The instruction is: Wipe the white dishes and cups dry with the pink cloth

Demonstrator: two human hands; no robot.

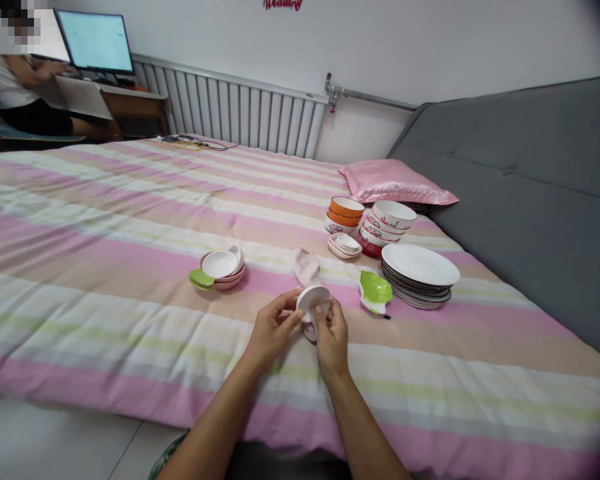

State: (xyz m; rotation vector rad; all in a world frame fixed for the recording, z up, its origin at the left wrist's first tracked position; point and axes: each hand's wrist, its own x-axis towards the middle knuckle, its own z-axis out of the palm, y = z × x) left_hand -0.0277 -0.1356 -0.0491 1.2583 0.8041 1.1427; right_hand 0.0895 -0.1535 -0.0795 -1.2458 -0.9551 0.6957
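Note:
Both hands hold a small white dish (312,297) above the striped bedspread (130,220). My left hand (273,329) pinches its left rim with thumb and fingers. My right hand (331,337) is closed on a pale pink cloth (306,268) pressed against the dish; the cloth trails away over the bed. To the left lies a stack of small pink and white dishes (221,267) on a green leaf dish. A green leaf-shaped dish (375,290) lies just right of my hands.
Right of the hands stand a stack of white plates (420,273), patterned bowls (387,227), orange bowls (345,213) and small saucers (345,245). A pink pillow (395,182) and grey headboard (530,200) lie beyond. A person sits at a desk with a monitor (97,41) far left.

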